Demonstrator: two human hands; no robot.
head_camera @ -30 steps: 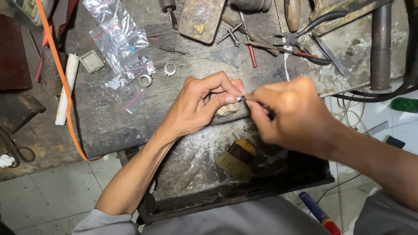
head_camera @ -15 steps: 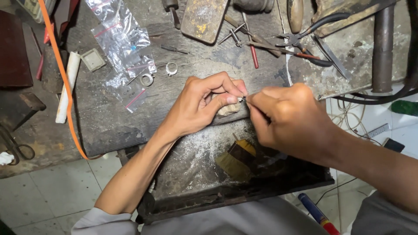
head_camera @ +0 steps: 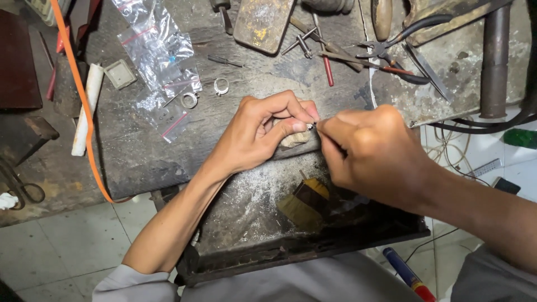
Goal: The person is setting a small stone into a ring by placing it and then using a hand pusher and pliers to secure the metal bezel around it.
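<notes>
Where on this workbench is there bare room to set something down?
Bare wood lies left of the left hand, below the two rings and plastic bags. The dusty tray under the forearms is partly free. The top edge is crowded with pliers and tools.

**Worn wood, dull metal, glossy plastic**

The workbench (head_camera: 168, 151) was rough, dark, scarred wood, dusted pale with filings. Two small rings (head_camera: 206, 93) shone as bright metal. The bags (head_camera: 154, 45) were clear, glossy, crinkled plastic. The pliers (head_camera: 391, 53) looked matt steel, and the pipe (head_camera: 495, 61) was rusty brown.
</notes>
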